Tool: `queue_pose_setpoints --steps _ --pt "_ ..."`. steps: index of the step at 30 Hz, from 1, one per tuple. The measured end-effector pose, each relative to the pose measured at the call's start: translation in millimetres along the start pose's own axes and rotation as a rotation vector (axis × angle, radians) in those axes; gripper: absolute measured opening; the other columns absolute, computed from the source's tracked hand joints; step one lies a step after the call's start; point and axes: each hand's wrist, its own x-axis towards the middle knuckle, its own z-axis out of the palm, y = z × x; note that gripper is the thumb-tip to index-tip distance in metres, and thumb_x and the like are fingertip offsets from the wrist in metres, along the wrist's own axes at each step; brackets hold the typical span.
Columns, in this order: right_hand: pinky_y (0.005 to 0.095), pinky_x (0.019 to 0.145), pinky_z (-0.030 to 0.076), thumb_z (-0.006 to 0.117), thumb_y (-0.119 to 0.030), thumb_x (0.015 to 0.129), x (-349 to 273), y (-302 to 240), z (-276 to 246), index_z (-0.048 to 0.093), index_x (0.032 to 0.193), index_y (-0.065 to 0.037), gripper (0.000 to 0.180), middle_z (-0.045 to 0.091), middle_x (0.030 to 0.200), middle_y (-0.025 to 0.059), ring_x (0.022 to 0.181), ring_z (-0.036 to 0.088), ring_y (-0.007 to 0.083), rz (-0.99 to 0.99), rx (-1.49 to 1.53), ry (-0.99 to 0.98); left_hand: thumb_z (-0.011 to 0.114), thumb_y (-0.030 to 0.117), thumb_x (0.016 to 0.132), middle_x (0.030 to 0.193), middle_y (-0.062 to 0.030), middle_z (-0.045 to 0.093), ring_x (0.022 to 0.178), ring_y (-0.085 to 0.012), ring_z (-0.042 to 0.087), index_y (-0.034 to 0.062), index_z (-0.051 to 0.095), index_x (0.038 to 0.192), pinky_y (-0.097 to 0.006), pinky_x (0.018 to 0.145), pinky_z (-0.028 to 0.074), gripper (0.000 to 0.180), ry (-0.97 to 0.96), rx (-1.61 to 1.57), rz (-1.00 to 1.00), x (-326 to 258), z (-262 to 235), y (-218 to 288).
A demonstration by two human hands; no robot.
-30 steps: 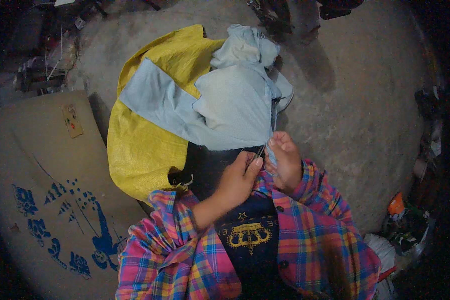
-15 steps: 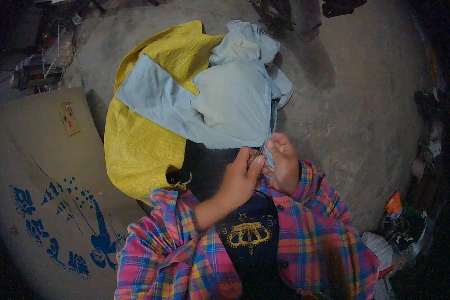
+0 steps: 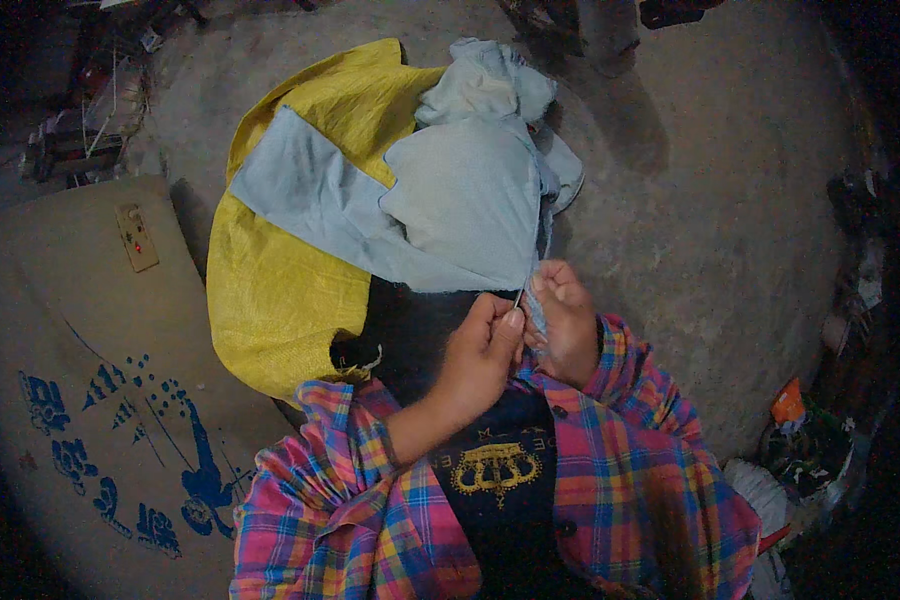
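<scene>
Light blue cloth [image 3: 460,205] lies bunched across my lap, its near corner drawn to my hands. My right hand [image 3: 562,315] is closed on a narrow strip of that cloth's edge, fingers curled around it. Close against it, my left hand [image 3: 480,350] pinches a thin grey stick-like thing [image 3: 518,298] at the cloth's corner; its kind is too small to make out. Beneath the blue cloth, a yellow woven sheet [image 3: 290,290] spreads to the left, with a frayed edge near my left forearm.
A brown board or flattened carton [image 3: 90,300] with blue printing lies at left, a playing card-like piece [image 3: 137,238] on it. Wire-framed clutter [image 3: 80,140] stands at far left. An orange item [image 3: 788,402] and bags sit at lower right on the concrete floor [image 3: 700,200].
My hands stay together at the cloth's corner with only a small finger shift. The thin grey thing shows more plainly between them. The cloth has barely moved.
</scene>
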Motion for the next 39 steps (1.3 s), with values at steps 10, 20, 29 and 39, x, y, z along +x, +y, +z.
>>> queue_pose_setpoints --steps 10,20,29,39 --pt "0.0209 0.034 0.029 0.041 -0.014 0.084 -1.1 -0.8 3.1 0.039 0.087 -0.005 0.01 0.044 0.058 0.0015 0.039 0.036 0.0069 -0.005 0.021 -0.005 0.041 0.025 0.085 0.06 -0.0015 0.048 0.052 -0.0069 0.042 0.0022 0.043 0.087 -0.022 0.047 0.035 0.022 0.012 -0.036 -0.079 -3.1 -2.9 1.3" --pt "0.0206 0.034 0.029 0.042 -0.013 0.083 -1.7 2.6 3.6 0.04 0.089 -0.005 0.01 0.045 0.06 0.001 0.041 0.037 0.0064 -0.036 0.032 0.014 0.042 0.024 0.085 0.069 -0.0048 0.055 0.057 -0.0077 0.047 0.0009 0.042 0.088 -0.022 0.052 0.039 0.024 0.029 0.074 -0.024 -6.1 0.4 7.2" --pt "0.0209 0.033 0.027 0.039 -0.016 0.085 -1.8 1.4 6.8 0.037 0.09 -0.008 0.01 0.041 0.056 0.0033 0.037 0.033 0.0082 0.022 0.027 0.025 0.043 0.02 0.085 0.07 -0.0048 0.055 0.058 -0.0073 0.046 0.0007 0.042 0.086 -0.022 0.051 0.038 0.019 0.027 -0.03 -0.055 -5.1 -0.6 4.8" --pt "0.0204 0.032 0.027 0.039 -0.016 0.085 -2.7 3.8 5.6 0.037 0.09 -0.008 0.01 0.04 0.054 0.0027 0.035 0.032 0.0078 -0.026 -0.013 0.017 0.043 0.023 0.084 0.068 -0.0039 0.052 0.057 -0.0075 0.046 0.0009 0.041 0.089 -0.022 0.051 0.038 0.023 0.042 0.021 -0.024 -6.5 -1.4 2.7"
